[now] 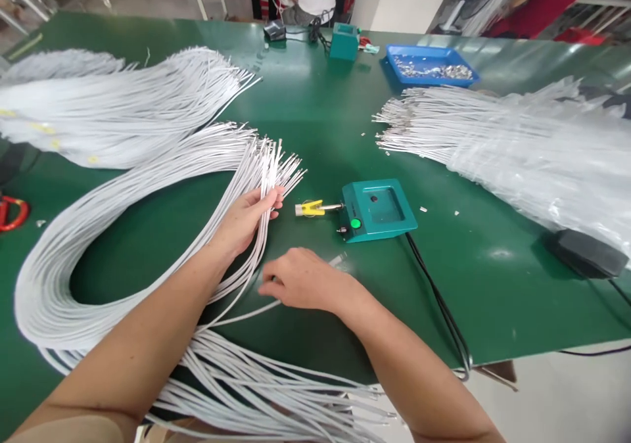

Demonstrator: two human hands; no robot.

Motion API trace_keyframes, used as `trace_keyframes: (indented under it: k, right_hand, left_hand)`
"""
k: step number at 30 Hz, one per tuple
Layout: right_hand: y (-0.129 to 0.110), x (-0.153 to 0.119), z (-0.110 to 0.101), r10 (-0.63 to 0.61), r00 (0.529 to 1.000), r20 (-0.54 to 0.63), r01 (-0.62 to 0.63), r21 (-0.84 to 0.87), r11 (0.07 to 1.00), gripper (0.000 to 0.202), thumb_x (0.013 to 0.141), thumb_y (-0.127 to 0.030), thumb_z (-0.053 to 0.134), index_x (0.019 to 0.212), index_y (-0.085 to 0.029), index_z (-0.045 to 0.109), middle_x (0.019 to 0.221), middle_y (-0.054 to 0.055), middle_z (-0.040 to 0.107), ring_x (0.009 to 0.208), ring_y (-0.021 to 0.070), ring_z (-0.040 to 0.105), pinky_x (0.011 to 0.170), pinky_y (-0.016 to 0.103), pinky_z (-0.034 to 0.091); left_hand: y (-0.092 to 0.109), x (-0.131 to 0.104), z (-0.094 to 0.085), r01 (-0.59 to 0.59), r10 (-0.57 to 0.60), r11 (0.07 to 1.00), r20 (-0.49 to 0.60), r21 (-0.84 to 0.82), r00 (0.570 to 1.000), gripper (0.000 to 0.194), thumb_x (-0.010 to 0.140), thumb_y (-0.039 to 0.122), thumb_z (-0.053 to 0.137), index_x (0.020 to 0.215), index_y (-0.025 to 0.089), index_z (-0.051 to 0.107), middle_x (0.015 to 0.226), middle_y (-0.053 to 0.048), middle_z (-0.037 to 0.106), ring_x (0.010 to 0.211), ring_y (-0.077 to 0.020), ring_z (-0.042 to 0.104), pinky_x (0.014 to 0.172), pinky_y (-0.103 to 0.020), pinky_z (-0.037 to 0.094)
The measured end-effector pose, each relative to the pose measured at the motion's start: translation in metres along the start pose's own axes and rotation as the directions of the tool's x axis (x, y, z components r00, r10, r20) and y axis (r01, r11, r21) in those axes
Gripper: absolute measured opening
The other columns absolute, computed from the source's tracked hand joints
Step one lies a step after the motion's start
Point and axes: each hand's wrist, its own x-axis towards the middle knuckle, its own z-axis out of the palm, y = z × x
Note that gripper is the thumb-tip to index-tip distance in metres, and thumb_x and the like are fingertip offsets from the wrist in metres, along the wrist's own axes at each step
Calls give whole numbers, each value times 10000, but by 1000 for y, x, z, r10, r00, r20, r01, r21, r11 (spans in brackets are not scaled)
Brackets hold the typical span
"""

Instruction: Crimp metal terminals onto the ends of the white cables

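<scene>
My left hand is closed around a bunch of thin white cables, whose small end terminals point away from me. The rest of this cable bundle loops round to the left and back under my left forearm. My right hand hovers to the right of the bunch, fingers bent and slightly apart, with nothing visible in them. One single white cable runs beneath that hand, and its end shows beyond the knuckles. A teal device with a green button and a yellow-marked probe lies just beyond my right hand.
More white cables lie at the far left and, bagged in plastic, on the right. A blue tray of small parts and a second teal device stand at the back. Orange-handled scissors lie left; a black adapter right.
</scene>
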Motion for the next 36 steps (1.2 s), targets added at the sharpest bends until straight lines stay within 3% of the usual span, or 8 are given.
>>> trace_keyframes:
  k: [3, 7, 9, 12, 16, 20, 26, 36]
  right_hand:
    - [11, -8, -17, 139, 985, -105, -89, 385, 918, 279, 894, -255, 625, 622, -196, 646, 569, -30, 605, 532, 101, 517, 546, 248, 393]
    - [32, -10, -32, 538, 721, -437, -63, 732, 679, 206, 935, -370, 537, 869, -200, 631, 621, -54, 582, 450, 70, 498, 435, 203, 403]
    - [40, -7, -33, 560, 679, -474, 37, 785, 618, 223, 904, -419, 577, 974, -210, 613, 670, -60, 592, 445, 70, 515, 394, 191, 405]
    - [42, -4, -29, 549, 682, -483, 71, 792, 607, 207, 875, -386, 614, 800, -196, 584, 579, -69, 551, 408, 62, 487, 380, 181, 392]
    - [37, 1, -20, 552, 719, -422, 46, 821, 569, 249, 863, -374, 627, 702, -197, 556, 509, -72, 521, 386, 64, 461, 379, 184, 391]
    - [36, 5, -13, 526, 780, -340, -31, 818, 575, 210, 841, -341, 632, 702, -188, 598, 600, -37, 608, 410, 75, 510, 390, 201, 430]
    - [42, 3, -21, 542, 672, -504, 62, 768, 637, 245, 846, -398, 648, 969, -187, 674, 684, -26, 639, 492, 78, 516, 463, 216, 426]
    - [43, 9, -19, 547, 736, -399, 216, 904, 368, 191, 729, -333, 751, 711, -154, 689, 580, -30, 608, 507, 70, 451, 511, 235, 354]
  left_hand:
    - [-1, -1, 1, 20, -20, 1000, 33, 21, 999, 411, 685, 414, 845, 989, 148, 771, 745, -4, 659, 685, -104, 581, 704, -243, 475]
    - [-7, -4, 1, -20, 2, 994, 170, 103, 985, 381, 647, 335, 881, 970, 171, 763, 768, -9, 711, 688, -135, 636, 732, -279, 508]
    - [-8, -6, 1, -20, -26, 986, 272, 163, 962, 311, 672, 313, 869, 924, 171, 754, 763, -17, 720, 702, -150, 659, 746, -291, 523]
    - [-8, -8, 2, -7, -63, 981, 355, 192, 933, 250, 744, 335, 821, 910, 168, 738, 828, -40, 735, 780, -159, 679, 767, -283, 531]
    - [-4, -7, 5, -14, 7, 1000, 235, 27, 972, 245, 776, 352, 793, 912, 175, 692, 1009, -46, 729, 923, -156, 680, 822, -273, 530]
    - [-1, -4, 6, 0, 15, 996, 153, -94, 988, 321, 686, 257, 856, 803, 166, 571, 835, 13, 694, 781, -106, 665, 770, -242, 521]
    - [-2, -6, 8, -76, 68, 996, 162, 45, 984, 356, 713, 288, 834, 811, 171, 512, 776, 20, 659, 742, -132, 695, 592, -204, 484]
    - [-2, -11, 9, -159, 108, 967, 244, 200, 964, 293, 753, 304, 790, 857, 171, 551, 812, 12, 659, 712, -128, 681, 596, -230, 480]
